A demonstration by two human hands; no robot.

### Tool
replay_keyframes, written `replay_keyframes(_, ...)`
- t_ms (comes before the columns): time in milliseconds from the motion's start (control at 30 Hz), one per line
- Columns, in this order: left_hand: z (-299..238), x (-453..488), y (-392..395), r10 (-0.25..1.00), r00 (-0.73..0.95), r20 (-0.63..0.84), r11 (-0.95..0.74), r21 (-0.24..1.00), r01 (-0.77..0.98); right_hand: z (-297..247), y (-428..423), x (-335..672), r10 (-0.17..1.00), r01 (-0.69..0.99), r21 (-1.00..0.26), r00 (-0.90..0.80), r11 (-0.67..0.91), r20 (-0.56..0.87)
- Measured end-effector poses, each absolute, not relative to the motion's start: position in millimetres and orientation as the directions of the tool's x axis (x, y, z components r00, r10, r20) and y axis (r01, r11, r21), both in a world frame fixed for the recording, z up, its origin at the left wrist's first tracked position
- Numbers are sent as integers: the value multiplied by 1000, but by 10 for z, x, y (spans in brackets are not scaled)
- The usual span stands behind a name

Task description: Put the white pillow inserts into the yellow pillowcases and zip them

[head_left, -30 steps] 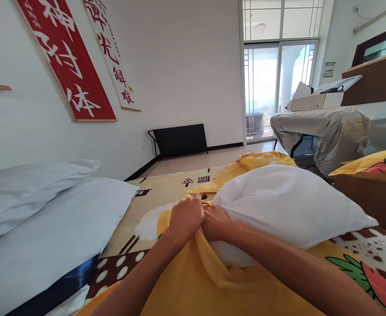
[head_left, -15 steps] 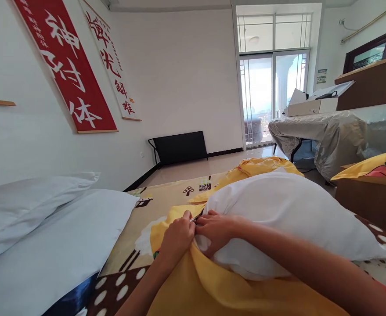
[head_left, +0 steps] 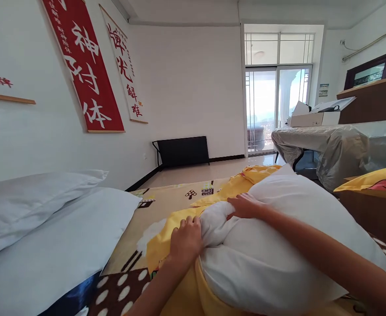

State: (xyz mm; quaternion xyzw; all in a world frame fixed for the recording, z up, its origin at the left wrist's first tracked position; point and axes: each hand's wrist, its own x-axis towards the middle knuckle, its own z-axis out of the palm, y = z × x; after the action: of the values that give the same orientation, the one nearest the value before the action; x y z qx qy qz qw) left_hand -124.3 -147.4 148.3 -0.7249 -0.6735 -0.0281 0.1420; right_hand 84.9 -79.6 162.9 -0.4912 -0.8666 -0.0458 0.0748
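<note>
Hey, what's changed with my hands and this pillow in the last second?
The right hand moved away from the left hand, up onto the white pillow, gripping its bunched corner. The left hand still holds the yellow pillowcase edge. The two white pillows at left lie as before.

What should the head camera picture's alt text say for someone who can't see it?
The left hand grips a yellow case at the bunched corner of a white pillow on a bed, while the right hand rests on the pillow. Two spare pillows lie left, below a red banner.
</note>
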Motion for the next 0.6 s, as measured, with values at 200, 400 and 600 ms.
replay_keyframes(200,1602,-1289,-1179,951,97,295,-50,-163,985,1774,-1491,717,761,788,252,-612,562,217)
replay_keyframes(400,1971,-1097,-1088,893,110,435,-48,-150,987,1794,-1895,505,702,693,313,-704,649,105)
replay_keyframes(600,2119,-464,-1369,774,346,530,-263,-227,938,1590,-1614,432,637,677,281,-736,680,232)
